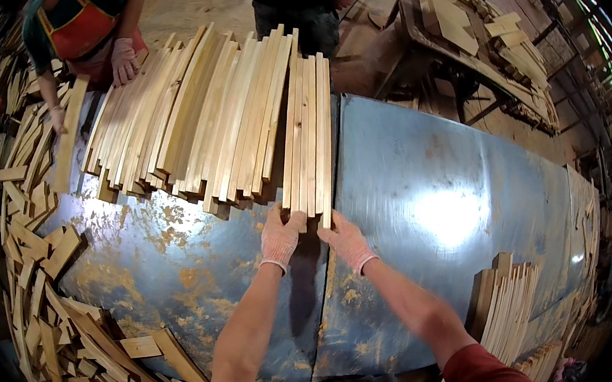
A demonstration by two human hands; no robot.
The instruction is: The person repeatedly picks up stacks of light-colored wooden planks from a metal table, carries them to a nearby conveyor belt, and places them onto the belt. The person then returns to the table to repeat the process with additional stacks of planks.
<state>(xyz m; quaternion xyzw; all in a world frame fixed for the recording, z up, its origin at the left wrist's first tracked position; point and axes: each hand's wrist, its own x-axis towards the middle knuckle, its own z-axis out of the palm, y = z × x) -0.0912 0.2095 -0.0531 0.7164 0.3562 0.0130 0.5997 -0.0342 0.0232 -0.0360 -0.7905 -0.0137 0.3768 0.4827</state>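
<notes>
A narrow group of pale wooden strips (307, 130) lies lengthwise ahead of me on a metal-topped table (237, 251). At its near end my left hand (281, 235), in a light knit glove, is closed on the strips from the left side. My right hand (347, 240), gloved the same way, grips the strip ends from the right. Some fingers of both hands are hidden by the wood. Just left of this group, a wider layer of similar strips (200, 120) lies side by side with uneven near ends.
Offcuts (39, 297) are heaped along the left. A stack of strips (511, 303) stands at the near right. At the far left, a co-worker in a red apron (80, 28) handles a board (72, 135); another person (296, 3) stands beyond the strips. Sawdust patches the metal.
</notes>
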